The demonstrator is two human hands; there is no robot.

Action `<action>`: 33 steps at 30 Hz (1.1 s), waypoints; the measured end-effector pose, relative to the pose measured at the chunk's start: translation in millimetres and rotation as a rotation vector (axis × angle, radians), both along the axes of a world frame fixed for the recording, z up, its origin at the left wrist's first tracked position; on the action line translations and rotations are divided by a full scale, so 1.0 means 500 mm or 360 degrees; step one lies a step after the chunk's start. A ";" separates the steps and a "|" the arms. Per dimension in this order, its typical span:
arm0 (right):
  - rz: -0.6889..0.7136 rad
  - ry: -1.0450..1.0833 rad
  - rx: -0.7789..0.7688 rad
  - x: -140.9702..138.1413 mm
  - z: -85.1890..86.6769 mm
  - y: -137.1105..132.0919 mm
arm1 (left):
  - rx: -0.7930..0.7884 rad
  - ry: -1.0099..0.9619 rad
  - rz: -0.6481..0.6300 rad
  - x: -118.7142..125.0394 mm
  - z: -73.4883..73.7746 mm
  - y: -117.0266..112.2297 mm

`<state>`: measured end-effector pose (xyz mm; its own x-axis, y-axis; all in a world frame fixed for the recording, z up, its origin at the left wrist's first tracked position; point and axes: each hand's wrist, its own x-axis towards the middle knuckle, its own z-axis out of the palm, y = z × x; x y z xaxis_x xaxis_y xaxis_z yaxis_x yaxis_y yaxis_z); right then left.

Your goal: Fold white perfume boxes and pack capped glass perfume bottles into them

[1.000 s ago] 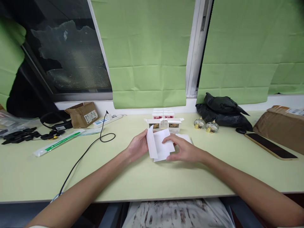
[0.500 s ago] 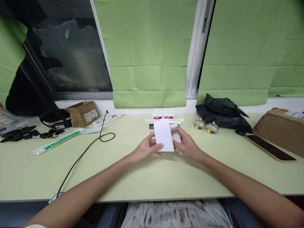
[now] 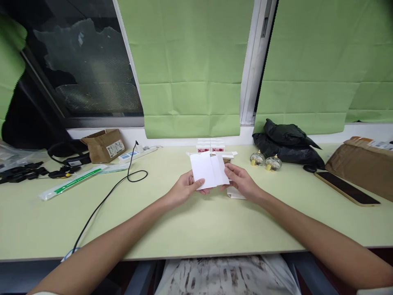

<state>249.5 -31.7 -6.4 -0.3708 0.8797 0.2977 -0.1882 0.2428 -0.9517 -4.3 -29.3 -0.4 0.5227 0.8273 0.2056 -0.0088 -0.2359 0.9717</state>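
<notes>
Both my hands hold up a flat white folded card point(image 3: 208, 170), an unfolded carton blank, just above the pale green table point(image 3: 196, 229). My left hand point(image 3: 184, 191) pinches its lower left corner with closed fingers. My right hand point(image 3: 242, 183) grips its right edge. Under my right hand another flat white blank point(image 3: 236, 194) lies on the table. Behind the card stand several small white boxes point(image 3: 211, 148) with red and brown pictures, partly hidden by it.
Two small glass jars point(image 3: 265, 161) and a black bag point(image 3: 285, 141) sit at the back right, with a phone point(image 3: 342, 188) and a brown parcel point(image 3: 362, 164). At the left lie a cardboard box point(image 3: 104, 145), a power strip with black cable point(image 3: 135, 155), and black parts point(image 3: 21, 173).
The white card was lifted off the table and turned flat toward me, then opened wider sideways. Both hands rose a little with it.
</notes>
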 end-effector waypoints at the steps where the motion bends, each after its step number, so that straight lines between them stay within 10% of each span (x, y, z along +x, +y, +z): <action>1: 0.0032 -0.0027 0.0013 0.000 -0.004 0.003 | 0.0002 0.0015 -0.0013 0.002 -0.002 -0.002; 25: -0.0212 -0.0094 0.0019 -0.036 0.000 -0.026 | -0.0230 0.0047 0.0205 0.044 -0.020 -0.027; 33: -0.0343 -0.0302 0.0228 -0.021 0.001 -0.026 | -0.0433 -0.0028 -0.0183 0.044 -0.008 -0.039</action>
